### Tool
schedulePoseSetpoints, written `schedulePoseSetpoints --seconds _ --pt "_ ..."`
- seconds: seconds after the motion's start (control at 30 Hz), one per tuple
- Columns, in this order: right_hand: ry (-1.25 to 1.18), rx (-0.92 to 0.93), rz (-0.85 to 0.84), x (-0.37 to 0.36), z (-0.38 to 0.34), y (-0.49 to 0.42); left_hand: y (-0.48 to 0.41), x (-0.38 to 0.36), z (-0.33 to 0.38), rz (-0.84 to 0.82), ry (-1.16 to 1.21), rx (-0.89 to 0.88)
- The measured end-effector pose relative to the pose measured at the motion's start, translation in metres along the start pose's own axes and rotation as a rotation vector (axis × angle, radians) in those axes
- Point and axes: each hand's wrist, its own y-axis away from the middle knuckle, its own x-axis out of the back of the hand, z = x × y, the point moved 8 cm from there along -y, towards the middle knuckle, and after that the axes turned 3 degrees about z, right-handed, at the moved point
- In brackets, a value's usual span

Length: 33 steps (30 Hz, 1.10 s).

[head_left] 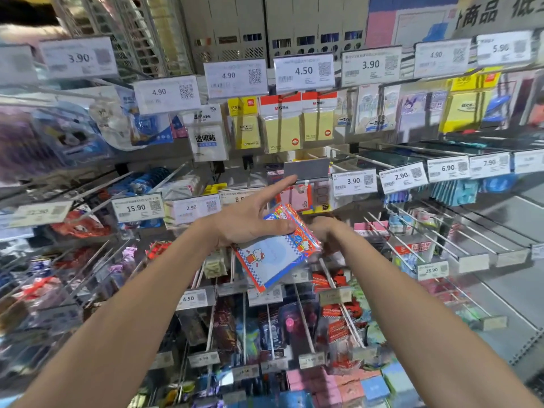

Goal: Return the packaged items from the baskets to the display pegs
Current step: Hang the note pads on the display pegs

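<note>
Before blurred wire pegs (409, 245), left hand (247, 216) pinches glossy, seemingly plastic packet (273, 257).

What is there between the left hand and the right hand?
In the head view, one packet with a cartoon cat lies between the left hand and the right hand. Both hands hold it, one at each edge.

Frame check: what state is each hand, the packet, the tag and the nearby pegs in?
left hand: pinches packet, forefinger straight
right hand: behind packet, grip hidden
packet: held tilted, not hung
grey tag: blank, no price showing
right pegs: bare
</note>
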Motion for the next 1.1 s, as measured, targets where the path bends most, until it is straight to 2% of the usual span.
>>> schedulePoseSetpoints --seconds 0.07,0.17,0.3,0.37,0.43,0.53,0.67,0.73,0.83,0.97,1.1 --pt "-0.023 0.112 -0.118 -0.008 -0.012 0.035 0.001 -0.004 -0.002 0.042 -0.008 -0.019" --pt "-0.292 0.293 -0.168 -0.004 -0.029 0.074 0.001 -0.007 -0.001 0.137 -0.056 -0.077" --pt "-0.653 0.276 -0.036 0.012 -0.007 0.091 0.003 -0.008 -0.004 0.246 -0.002 -0.088" --pt "-0.753 0.291 -0.001 0.016 0.002 0.102 0.004 -0.010 -0.005 0.278 0.001 -0.105" --pt "-0.753 0.335 0.061 0.017 0.001 0.116 0.005 -0.012 -0.001 0.329 0.011 -0.137" --pt "-0.736 0.405 0.288 0.024 0.002 0.126 0.005 -0.016 0.003 0.430 0.000 -0.162" --pt "-0.769 0.451 0.477 0.020 0.003 0.139 0.001 -0.020 -0.001 0.490 0.127 -0.156" --pt "-0.791 0.461 0.551 0.023 0.004 0.145 0.000 -0.023 -0.001 0.463 0.153 -0.133" --pt "-0.816 0.437 0.590 0.029 0.006 0.149 -0.005 -0.029 -0.004 0.347 0.345 -0.045" --pt "-0.948 0.420 0.539 0.029 0.005 0.153 -0.005 -0.030 -0.001 0.306 0.540 0.020" --pt "-0.986 0.400 0.488 0.031 0.005 0.151 -0.002 -0.027 -0.004 0.330 0.604 0.051"
